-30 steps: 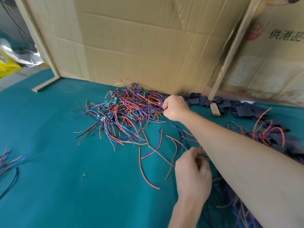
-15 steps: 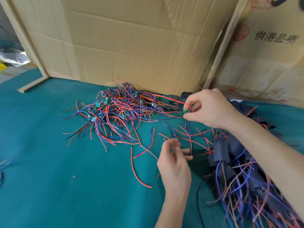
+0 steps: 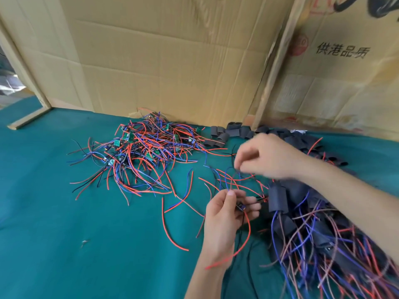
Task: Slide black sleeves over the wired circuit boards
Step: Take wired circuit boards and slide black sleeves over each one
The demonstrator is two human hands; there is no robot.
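wired circuit board [image 3: 240,207] sits pinched in the left hand [image 3: 226,214], thumb over curled fingers, held up off the table [image 3: 64,234] in front of the person, probably so its leads hang free. the right hand [image 3: 272,156] hovers just above and beyond it, fingertips pinched narrow on thin wires [image 3: 232,175] that run down toward the board, likely gathering them into one bundle so a sleeve can pass over; it is blurred, so the exact grip is unclear. neither hand holds a sleeve. loose black sleeves [image 3: 224,134] lie along the cardboard wall [image 3: 172,61], within easy reach. the unsleeved pile [image 3: 142,147] of boards and red and blue wires lies to the left, the sleeved pile [image 3: 313,229] to the right, keeping raw and finished work apart.
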